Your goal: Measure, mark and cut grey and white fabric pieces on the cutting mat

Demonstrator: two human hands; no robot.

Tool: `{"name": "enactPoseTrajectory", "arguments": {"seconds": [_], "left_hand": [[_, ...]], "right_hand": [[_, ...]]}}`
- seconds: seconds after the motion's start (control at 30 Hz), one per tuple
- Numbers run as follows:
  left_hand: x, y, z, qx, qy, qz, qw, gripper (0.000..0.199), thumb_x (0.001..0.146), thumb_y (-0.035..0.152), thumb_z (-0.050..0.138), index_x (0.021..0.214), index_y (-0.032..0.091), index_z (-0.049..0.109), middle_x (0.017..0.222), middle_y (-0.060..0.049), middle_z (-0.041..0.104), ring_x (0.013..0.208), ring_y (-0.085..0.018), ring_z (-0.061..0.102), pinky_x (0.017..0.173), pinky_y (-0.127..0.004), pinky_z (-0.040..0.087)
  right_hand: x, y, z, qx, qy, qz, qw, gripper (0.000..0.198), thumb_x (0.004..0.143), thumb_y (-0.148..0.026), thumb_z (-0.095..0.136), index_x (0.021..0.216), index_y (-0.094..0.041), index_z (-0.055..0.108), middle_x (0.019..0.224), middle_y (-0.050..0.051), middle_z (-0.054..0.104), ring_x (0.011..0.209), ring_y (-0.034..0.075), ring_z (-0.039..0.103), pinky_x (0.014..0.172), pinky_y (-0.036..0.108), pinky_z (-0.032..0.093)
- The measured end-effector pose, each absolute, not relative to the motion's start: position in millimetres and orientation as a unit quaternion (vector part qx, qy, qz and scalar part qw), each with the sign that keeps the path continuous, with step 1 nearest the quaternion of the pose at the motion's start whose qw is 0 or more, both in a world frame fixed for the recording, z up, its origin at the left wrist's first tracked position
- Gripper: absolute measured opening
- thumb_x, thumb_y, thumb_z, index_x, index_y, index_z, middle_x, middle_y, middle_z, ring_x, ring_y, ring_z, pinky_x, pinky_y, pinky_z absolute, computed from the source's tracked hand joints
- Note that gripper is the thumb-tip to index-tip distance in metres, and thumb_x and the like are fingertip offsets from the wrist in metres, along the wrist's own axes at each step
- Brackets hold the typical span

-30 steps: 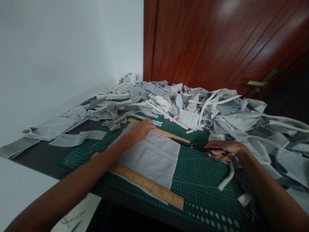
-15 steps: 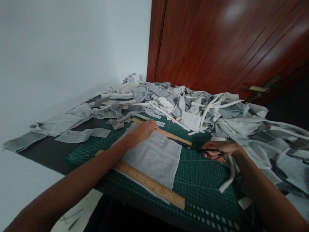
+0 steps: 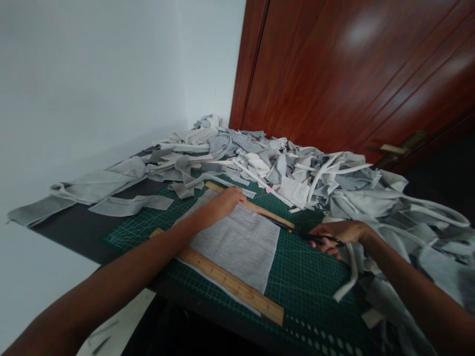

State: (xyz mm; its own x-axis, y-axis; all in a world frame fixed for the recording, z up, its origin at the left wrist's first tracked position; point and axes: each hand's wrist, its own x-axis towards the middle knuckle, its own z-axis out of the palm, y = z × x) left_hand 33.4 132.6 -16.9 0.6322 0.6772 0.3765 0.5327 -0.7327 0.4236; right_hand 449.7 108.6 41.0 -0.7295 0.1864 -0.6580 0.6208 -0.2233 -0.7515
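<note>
A light grey piece of fabric point(image 3: 237, 247) lies flat on the green cutting mat point(image 3: 308, 282). At its far edge my left hand point(image 3: 229, 201) is closed, pinching the cloth beside a wooden ruler point(image 3: 272, 212); the fingertips are partly hidden. My right hand point(image 3: 334, 235) is wrapped round the handles of black scissors point(image 3: 308, 236). Their blades point left along the fabric's far edge, next to that ruler. A second wooden ruler point(image 3: 237, 287) rests across the near edge, with a thin margin of cloth showing in front of it.
A heap of grey and off-white fabric scraps point(image 3: 260, 153) runs along the back and down the right side. Longer grey strips point(image 3: 129, 203) lie on the dark table point(image 3: 74, 237) at left. Behind stand a white wall point(image 3: 92, 74) and a brown wooden door point(image 3: 315, 74).
The view has shifted slightly. My right hand's lower fingers have shifted on the scissor handles, and the blades remain along the far edge. My left hand keeps its place on the cloth.
</note>
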Motion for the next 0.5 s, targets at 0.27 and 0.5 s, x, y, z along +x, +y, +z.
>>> {"name": "enactPoseTrajectory", "arguments": {"seconds": [0.27,0.5], "left_hand": [[37,137,-22,0.887,0.347,0.262,0.157,0.015,0.090,0.012,0.063,0.078,0.014,0.072,0.083,-0.007,0.067,0.084,-0.020,0.060,0.082,-0.032,0.046],[37,137,-23,0.888,0.345,0.257,0.164,0.018,0.093,0.014,0.061,0.078,0.015,0.071,0.082,-0.006,0.067,0.084,-0.019,0.059,0.083,-0.031,0.046]], "right_hand": [[432,113,49,0.328,0.564,-0.738,0.169,0.079,0.066,-0.081,0.084,0.102,-0.017,0.054,0.069,-0.010,0.040,0.055,0.005,0.036,0.053,0.021,0.041],[428,118,39,0.305,0.551,-0.761,0.153,0.075,0.069,-0.081,0.082,0.097,-0.017,0.053,0.067,-0.011,0.040,0.049,0.003,0.033,0.047,0.018,0.036]]}}
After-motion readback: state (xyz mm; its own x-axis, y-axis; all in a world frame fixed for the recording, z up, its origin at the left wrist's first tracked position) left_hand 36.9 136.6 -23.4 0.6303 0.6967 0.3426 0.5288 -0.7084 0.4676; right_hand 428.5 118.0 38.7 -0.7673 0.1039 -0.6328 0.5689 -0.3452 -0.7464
